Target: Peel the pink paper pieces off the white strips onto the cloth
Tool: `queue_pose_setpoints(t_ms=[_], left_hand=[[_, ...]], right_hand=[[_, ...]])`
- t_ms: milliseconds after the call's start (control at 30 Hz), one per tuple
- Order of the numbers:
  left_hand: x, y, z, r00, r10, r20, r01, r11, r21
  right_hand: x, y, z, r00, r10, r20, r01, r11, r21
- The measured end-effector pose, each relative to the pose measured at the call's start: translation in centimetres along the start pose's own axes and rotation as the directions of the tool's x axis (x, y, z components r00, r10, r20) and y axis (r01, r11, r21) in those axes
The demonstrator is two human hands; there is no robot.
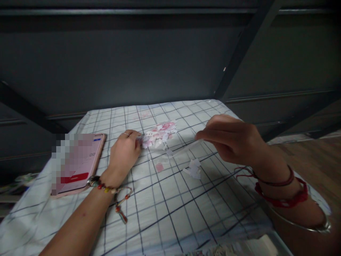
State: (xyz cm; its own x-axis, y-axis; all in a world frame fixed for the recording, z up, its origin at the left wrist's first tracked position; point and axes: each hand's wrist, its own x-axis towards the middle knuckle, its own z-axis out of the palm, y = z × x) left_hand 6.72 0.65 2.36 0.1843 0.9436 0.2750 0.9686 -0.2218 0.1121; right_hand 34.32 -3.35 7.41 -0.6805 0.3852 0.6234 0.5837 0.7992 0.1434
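Observation:
Pink and white paper scraps (161,134) lie in a heap mid-table, seemingly in or under a clear plastic bag (186,147). My right hand (230,140) is closed in a pinch on the bag's near right edge, lifted above the cloth. At the heap's left end, my left hand (125,147) rests on the table with its fingers curled, pinching what looks like the bag's other edge. Several loose white scraps (194,169) lie below the right hand. A small pink scrap (159,167) sits between the hands. Whether the heap is fully inside the bag is unclear.
A checked white cloth (149,213) covers the table. A phone in a pink case (80,167), partly pixelated, lies left of my left hand. A container of mixed scraps (239,248) is cut off at the bottom edge. Dark panels (119,60) stand behind the table.

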Motion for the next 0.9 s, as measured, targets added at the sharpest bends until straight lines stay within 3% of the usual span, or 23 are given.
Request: queue_pose_setpoints(t_ms=[100, 333, 567, 900], left_hand=[[-0.07, 0.12, -0.1, 1.0, -0.001, 0.009, 0.001, 1.0, -0.001], [-0.11, 0.33, -0.27, 1.0, -0.008, 0.015, 0.008, 1.0, -0.018], [-0.08, 0.17, -0.12, 1.0, 0.004, 0.008, -0.003, 1.0, -0.028], [-0.16, 0.14, -0.07, 1.0, 0.011, 0.008, -0.011, 0.999, -0.035]], right_hand=[[-0.09, 0.16, -0.01, 0.999, 0.009, -0.041, -0.011, 0.999, -0.039], [0.12, -0.08, 0.05, 0.999, 0.012, 0.042, -0.011, 1.0, -0.028], [0.03, 0.09, 0.11, 0.999, 0.029, -0.026, -0.031, 0.995, -0.09], [-0.04, 0.41, 0.24, 0.999, 0.03, 0.041, -0.026, 0.994, -0.108]])
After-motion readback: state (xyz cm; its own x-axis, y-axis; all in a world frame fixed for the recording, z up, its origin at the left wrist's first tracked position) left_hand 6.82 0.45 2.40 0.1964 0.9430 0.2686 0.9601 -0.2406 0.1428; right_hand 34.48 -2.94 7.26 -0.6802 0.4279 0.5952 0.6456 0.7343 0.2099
